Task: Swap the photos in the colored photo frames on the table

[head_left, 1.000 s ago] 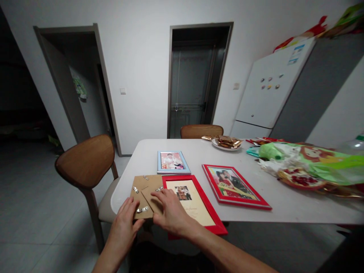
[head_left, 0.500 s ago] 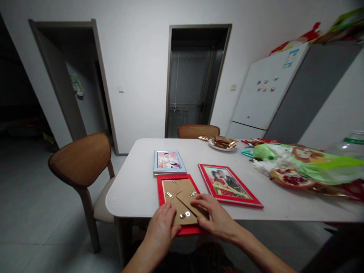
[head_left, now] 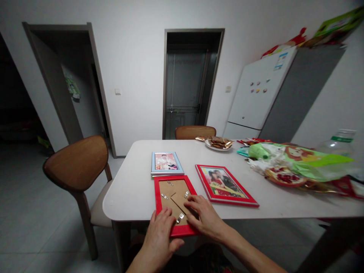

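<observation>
A red picture frame (head_left: 185,230) lies back side up at the table's front edge, overhanging it a little. Its brown backing board (head_left: 170,204) sits inside the border, with a stand flap cut and several small metal clips. My left hand (head_left: 159,234) rests open on the frame's lower left part, thumb held away. My right hand (head_left: 205,217) lies over the lower right side, bent fingers apart and touching the board. Another red frame (head_left: 227,185) with a photo of two people lies face up to the right. Beyond the first frame is a light blue frame (head_left: 167,163) with a photo.
On the white table (head_left: 127,182) stand a plate of wrapped snacks (head_left: 218,144), an opened pomegranate (head_left: 286,177) and a green plastic bag (head_left: 318,161). A wooden chair (head_left: 76,163) is at the left, another chair (head_left: 195,132) behind. A fridge (head_left: 253,98) stands back right.
The board's lower edge has gone down into the frame. My left thumb has come off the board, and my right hand has moved slightly left. The view has shifted a little.
</observation>
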Tool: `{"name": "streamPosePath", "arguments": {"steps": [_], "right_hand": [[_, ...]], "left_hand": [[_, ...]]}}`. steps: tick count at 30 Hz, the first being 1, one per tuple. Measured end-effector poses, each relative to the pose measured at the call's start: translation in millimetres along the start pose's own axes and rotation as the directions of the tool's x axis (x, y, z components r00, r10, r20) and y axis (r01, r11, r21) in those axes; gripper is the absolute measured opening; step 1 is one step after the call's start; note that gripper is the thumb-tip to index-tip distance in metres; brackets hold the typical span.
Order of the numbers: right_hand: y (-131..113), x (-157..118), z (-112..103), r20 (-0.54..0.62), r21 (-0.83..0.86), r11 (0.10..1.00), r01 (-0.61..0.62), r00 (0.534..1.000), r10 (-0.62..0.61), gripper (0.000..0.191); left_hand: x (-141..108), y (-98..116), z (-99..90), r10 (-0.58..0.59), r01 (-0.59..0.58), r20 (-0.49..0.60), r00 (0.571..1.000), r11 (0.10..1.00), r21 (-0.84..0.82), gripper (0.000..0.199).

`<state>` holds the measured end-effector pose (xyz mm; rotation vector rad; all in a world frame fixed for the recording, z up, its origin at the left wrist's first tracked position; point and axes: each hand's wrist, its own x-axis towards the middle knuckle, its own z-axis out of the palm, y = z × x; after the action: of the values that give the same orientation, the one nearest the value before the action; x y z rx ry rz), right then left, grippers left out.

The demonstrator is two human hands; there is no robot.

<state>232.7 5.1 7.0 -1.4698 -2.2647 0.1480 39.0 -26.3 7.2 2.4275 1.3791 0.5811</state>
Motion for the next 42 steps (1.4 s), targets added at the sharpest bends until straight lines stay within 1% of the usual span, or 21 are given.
{"name": "streamPosePath", "arguments": {"steps": [4, 6, 8, 12, 18, 24, 27, 29, 31, 33, 34, 36, 38, 42], "right_hand": [[2, 15, 1, -0.05, -0.139, 0.987, -0.075, 0.996, 0.069, 0.034], [3, 21, 2, -0.051, -0.207, 0.972, -0.114, 0.993, 0.106, 0.031], [3, 24, 2, -0.032, -0.238, 0.964, -0.121, 0.993, 0.116, 0.032], [5, 25, 4, -0.037, -0.234, 0.965, -0.116, 0.993, 0.111, 0.033], [8, 27, 7, -0.041, -0.223, 0.968, -0.118, 0.993, 0.112, 0.029], [9, 26, 7, -0.066, -0.173, 0.977, -0.121, 0.992, 0.112, 0.032], [4, 21, 5, -0.063, -0.15, 0.981, -0.121, 0.992, 0.113, 0.031], [-2, 14, 4, -0.079, -0.12, 0.991, -0.066, 0.995, 0.057, 0.029], [-11, 6, 3, -0.077, -0.062, 0.997, 0.054, 0.995, -0.059, 0.027], [-21, -1, 2, -0.03, 0.003, 0.984, 0.178, 0.984, -0.178, 0.022], [-26, -4, 2, -0.001, 0.027, 0.976, 0.216, 0.976, -0.216, 0.02], [-32, -9, -1, 0.036, 0.046, 0.967, 0.249, 0.967, -0.251, 0.02], [-35, -12, -4, 0.043, 0.052, 0.964, 0.26, 0.964, -0.262, 0.019], [-35, -13, -7, 0.049, 0.068, 0.959, 0.274, 0.959, -0.278, 0.017]], "left_hand": [[-1, 0, 1.4, -0.006, 0.006, -0.003, 1.0, 1.0, 0.015, 0.028], [0, -1, 0.9, -0.005, 0.005, -0.004, 1.0, 1.0, 0.017, 0.029], [0, -1, 0.1, -0.016, 0.016, -0.007, 1.0, 1.0, 0.016, 0.031], [1, 0, -1.3, -0.039, 0.039, -0.007, 0.999, 0.999, 0.001, 0.033], [3, 0, -2.0, -0.064, 0.064, 0.013, 0.998, 0.998, -0.009, 0.051], [3, -1, -2.1, -0.057, 0.057, -0.004, 0.998, 0.998, -0.007, 0.048], [3, -2, -2.3, -0.056, 0.056, 0.004, 0.998, 0.998, -0.01, 0.05], [4, -3, -2.1, -0.054, 0.054, 0.011, 0.998, 0.998, -0.01, 0.05], [3, -4, -1.7, -0.052, 0.052, 0.01, 0.999, 0.999, -0.009, 0.05], [3, -5, -1.5, -0.047, 0.047, 0.004, 0.999, 0.999, -0.01, 0.051], [2, -5, -1.6, -0.044, 0.044, 0.004, 0.999, 0.999, -0.012, 0.052], [2, -6, -1.7, -0.037, 0.038, 0.005, 0.999, 0.999, -0.016, 0.053], [2, -7, -1.4, -0.029, 0.029, 0.005, 1.0, 0.999, -0.021, 0.052], [2, -12, 1.1, -0.024, 0.023, -0.013, 1.0, 0.999, -0.037, 0.055]]}}
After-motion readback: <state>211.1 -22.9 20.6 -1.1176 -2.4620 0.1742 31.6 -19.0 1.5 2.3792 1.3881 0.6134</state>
